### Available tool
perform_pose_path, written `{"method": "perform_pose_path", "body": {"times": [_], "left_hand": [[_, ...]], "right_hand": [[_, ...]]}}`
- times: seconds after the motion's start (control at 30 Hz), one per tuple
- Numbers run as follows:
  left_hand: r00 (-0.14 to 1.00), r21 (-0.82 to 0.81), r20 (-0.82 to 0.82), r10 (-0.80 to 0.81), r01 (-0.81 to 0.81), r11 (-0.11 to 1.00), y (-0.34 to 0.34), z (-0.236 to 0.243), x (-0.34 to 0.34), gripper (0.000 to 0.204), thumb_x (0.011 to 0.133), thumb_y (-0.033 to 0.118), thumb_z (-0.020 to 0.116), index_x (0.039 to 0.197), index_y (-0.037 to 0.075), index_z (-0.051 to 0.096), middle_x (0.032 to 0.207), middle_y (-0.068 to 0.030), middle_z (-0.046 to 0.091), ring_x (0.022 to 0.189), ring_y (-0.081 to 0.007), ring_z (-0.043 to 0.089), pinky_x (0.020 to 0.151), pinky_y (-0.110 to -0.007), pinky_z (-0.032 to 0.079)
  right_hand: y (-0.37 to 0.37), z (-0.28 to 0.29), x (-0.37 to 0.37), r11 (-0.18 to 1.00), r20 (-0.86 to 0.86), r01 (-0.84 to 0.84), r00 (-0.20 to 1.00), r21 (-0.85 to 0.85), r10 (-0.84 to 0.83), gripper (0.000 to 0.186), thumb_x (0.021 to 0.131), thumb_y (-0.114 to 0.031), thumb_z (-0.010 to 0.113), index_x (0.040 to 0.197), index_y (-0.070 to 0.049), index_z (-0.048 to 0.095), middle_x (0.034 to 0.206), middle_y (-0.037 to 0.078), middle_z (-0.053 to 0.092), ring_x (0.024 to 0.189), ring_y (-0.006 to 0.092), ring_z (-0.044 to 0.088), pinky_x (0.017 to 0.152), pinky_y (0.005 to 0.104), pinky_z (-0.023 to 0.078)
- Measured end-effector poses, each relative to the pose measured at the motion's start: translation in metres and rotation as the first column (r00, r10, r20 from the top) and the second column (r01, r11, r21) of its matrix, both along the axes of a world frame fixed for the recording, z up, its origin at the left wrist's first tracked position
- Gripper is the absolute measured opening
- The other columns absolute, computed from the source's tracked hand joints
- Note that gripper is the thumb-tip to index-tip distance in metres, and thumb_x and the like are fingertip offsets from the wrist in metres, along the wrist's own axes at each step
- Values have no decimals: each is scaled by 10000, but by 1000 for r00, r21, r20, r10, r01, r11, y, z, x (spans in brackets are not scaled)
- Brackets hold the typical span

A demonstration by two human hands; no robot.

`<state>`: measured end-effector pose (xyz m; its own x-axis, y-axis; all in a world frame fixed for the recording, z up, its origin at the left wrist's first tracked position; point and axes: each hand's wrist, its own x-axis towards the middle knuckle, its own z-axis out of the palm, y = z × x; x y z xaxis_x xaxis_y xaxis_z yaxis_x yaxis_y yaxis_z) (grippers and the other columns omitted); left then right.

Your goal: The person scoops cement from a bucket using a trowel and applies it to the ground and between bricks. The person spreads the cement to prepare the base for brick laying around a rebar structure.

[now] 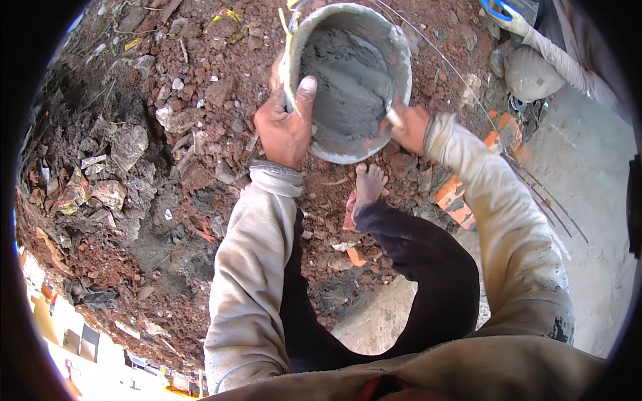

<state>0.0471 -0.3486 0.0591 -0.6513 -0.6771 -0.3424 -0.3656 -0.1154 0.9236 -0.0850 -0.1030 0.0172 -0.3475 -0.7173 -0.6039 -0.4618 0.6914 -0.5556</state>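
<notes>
A round bucket [400, 50] of grey wet mortar [351, 73] is tilted toward me on the reddish rubble, its rim crusted with cement. My left hand [286, 123] grips the bucket's left side, thumb over the rim and fingers behind the wall. At the lower right rim, my right hand [409, 127] is closed around a pale tool handle [394, 119] that points into the bucket. Whatever is at the far end of that tool cannot be made out in the mortar. My bare foot [370, 184] stands just below the bucket.
Broken orange bricks [455, 200] lie right of my leg. A thin string [445, 57] runs past the bucket. Thin rods [545, 200] lie on grey concrete [588, 174]. Another person's sleeved arm [568, 67] reaches in at upper right. Loose rubble [127, 147] covers the left side.
</notes>
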Motion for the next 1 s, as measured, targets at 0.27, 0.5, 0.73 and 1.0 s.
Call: {"method": "perform_pose_path", "body": {"times": [0.27, 0.5, 0.73, 1.0], "left_hand": [[981, -33, -59, 185, -187, 982, -9, -16, -8, 454, 940, 388, 629, 936, -63, 679, 739, 37, 550, 692, -56, 435, 609, -220, 357], [993, 33, -116, 20, -16, 999, -21, -8, -28, 411, 910, 257, 687, 1151, -74, 648, 933, -35, 664, 841, -81, 547, 767, -233, 460], [967, -57, -227, -113, 102, 993, -12, -11, -48, 383, 857, 289, 740, 1015, -58, 698, 758, 3, 627, 703, -69, 511, 631, -244, 443], [965, -243, -116, -235, 202, 949, 14, 2, -41, 381, 882, 298, 703, 1025, -54, 697, 807, -3, 635, 748, -64, 512, 677, -222, 434]], "right_hand": [[-58, 12, 49, 990, 415, 82, 910, -116, -27, 322, 720, -170, 647, 939, 44, 550, 797, 216, 622, 753, 351, 648, 708, 421, 506], [-32, 36, 23, 986, -65, -100, 994, -136, 92, 275, 843, -229, 601, 992, -8, 534, 791, 184, 612, 717, 404, 629, 644, 470, 500], [-16, 62, 31, 995, 42, -55, 997, -82, 59, 329, 942, -310, 502, 1057, -2, 525, 834, 238, 622, 795, 427, 622, 701, 501, 495], [52, 63, -16, 994, -353, 94, 929, -58, -108, 262, 927, -288, 509, 1055, -60, 521, 724, 196, 621, 697, 412, 634, 649, 493, 490]]}}
